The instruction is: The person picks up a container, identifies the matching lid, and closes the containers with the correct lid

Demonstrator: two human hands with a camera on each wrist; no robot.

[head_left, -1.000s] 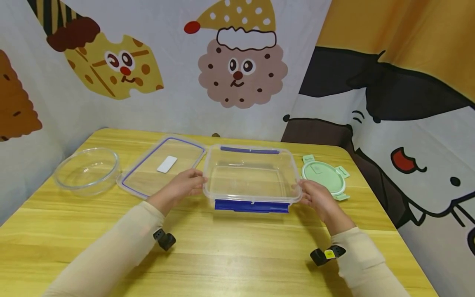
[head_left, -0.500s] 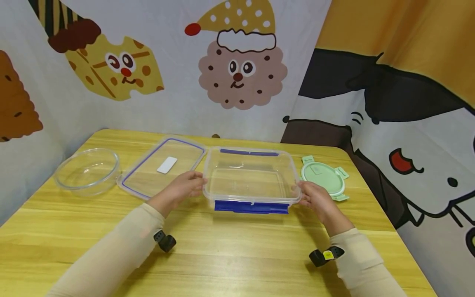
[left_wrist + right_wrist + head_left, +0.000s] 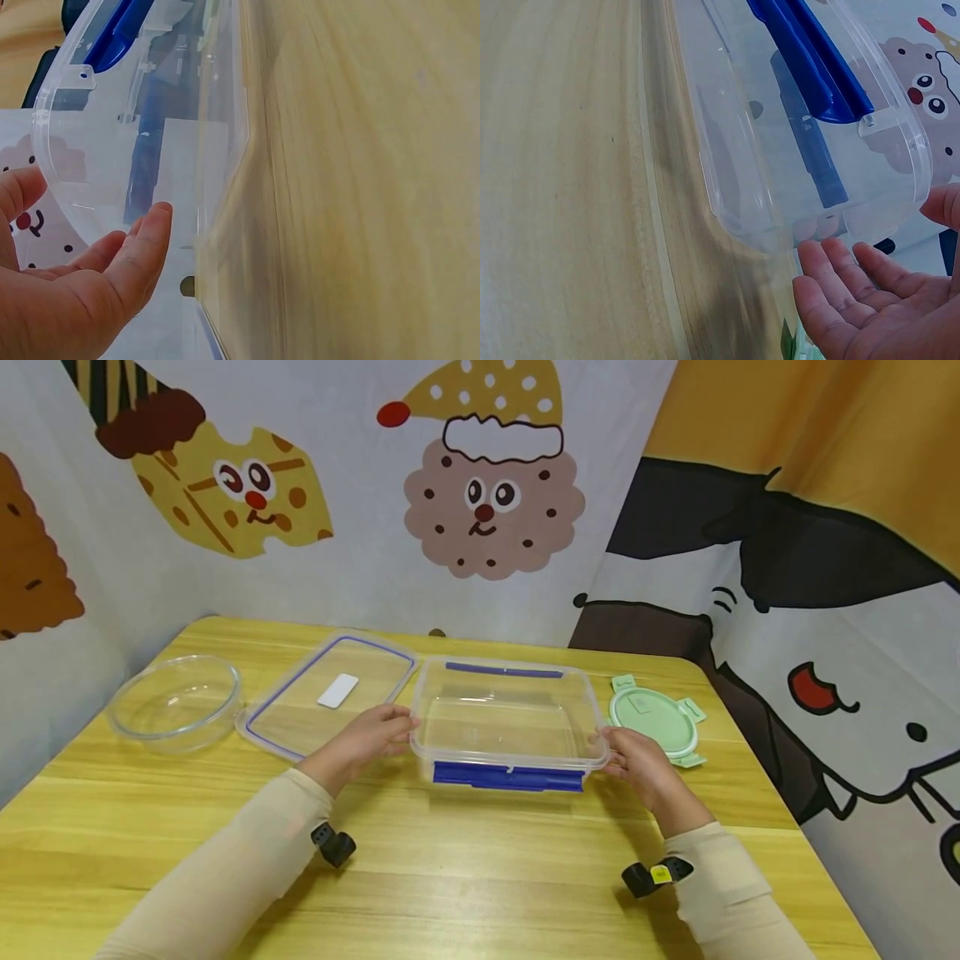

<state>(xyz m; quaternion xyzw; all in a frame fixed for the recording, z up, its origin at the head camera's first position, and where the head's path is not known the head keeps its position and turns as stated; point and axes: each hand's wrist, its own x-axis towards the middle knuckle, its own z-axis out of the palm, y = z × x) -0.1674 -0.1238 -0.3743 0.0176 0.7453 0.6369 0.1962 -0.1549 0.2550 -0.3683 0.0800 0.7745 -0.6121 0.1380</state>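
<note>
**Transparent box (image 3: 510, 777) holds the middle, table (image 3: 450, 877) stretching wide in front**

Far left, a round bowl (image 3: 180, 740) near the table's edge; next the blue-sealed lid (image 3: 326, 697), partly masked by the left hand (image 3: 367, 735), thumb at the box's rim, fingers spread below! Opposite, the right hand (image 3: 639, 758), fingers loosely fanned at the box's end, covering part of the green lid (image 3: 654, 718); how firmly either touches, I can't tell. Sleeves (image 3: 225, 868) run off frame.
</note>
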